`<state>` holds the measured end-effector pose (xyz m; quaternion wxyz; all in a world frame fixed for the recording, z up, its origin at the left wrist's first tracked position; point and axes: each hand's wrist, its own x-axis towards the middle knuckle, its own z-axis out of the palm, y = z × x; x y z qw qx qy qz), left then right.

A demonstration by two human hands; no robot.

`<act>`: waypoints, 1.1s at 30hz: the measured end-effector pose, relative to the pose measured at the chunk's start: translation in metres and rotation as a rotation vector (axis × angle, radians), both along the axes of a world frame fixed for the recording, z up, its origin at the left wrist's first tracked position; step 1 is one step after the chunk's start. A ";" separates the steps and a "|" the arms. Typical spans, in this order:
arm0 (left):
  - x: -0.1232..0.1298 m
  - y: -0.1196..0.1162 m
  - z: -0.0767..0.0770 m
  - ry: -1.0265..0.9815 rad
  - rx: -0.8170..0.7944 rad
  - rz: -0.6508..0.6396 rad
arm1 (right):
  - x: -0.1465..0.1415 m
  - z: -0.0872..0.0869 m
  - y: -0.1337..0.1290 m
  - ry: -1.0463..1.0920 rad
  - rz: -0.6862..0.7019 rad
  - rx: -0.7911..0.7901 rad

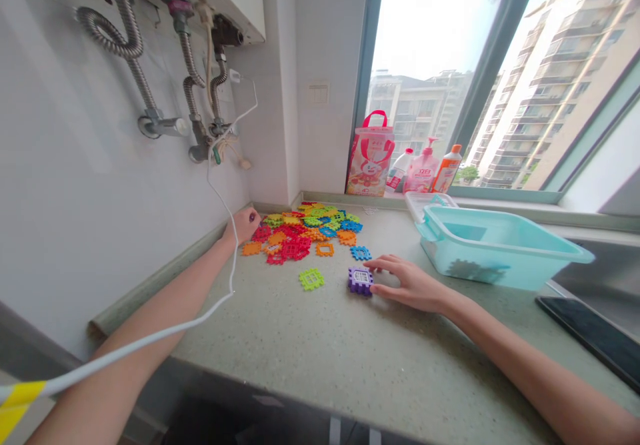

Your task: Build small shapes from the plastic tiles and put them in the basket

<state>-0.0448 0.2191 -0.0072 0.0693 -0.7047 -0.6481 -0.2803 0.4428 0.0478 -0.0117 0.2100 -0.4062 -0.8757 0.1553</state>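
A small stack of purple interlocking plastic tiles [361, 282] rests on the counter, its top piece showing a light inner panel. My right hand [407, 283] has thumb and forefinger closed about the right side of that stack. At the left end of a heap of colourful interlocking tiles [295, 245], my left hand [243, 226] is curled closed; a dark spot shows between its fingers, too small to name. Apart from the heap lie a lime-green tile [312, 279], a blue tile [361, 253] and an orange frame-shaped tile [325, 249].
A turquoise plastic bin [505, 231] with tiles inside stands at right, near the sink [610, 271] and a black phone [590, 335]. A white cable [200, 320] crosses in front of my left arm. Bottles [423, 170] and a pink bag [370, 161] line the windowsill.
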 end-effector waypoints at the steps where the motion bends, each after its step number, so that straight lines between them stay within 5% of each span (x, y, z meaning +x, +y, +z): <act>1: -0.001 0.001 0.002 0.003 -0.002 -0.003 | 0.000 0.000 0.000 0.003 -0.001 0.000; 11: -0.020 0.001 0.018 0.219 -0.271 -0.124 | 0.000 0.000 0.000 0.003 -0.001 0.006; 20: -0.010 -0.014 0.031 0.319 -0.342 0.008 | -0.001 0.006 -0.002 0.021 0.007 -0.005; 28: 0.017 -0.048 0.054 0.284 -0.011 0.070 | -0.001 0.008 -0.002 0.065 -0.030 0.092; 33: 0.089 -0.087 0.056 0.019 0.183 -0.318 | -0.009 0.015 -0.008 0.115 -0.022 0.466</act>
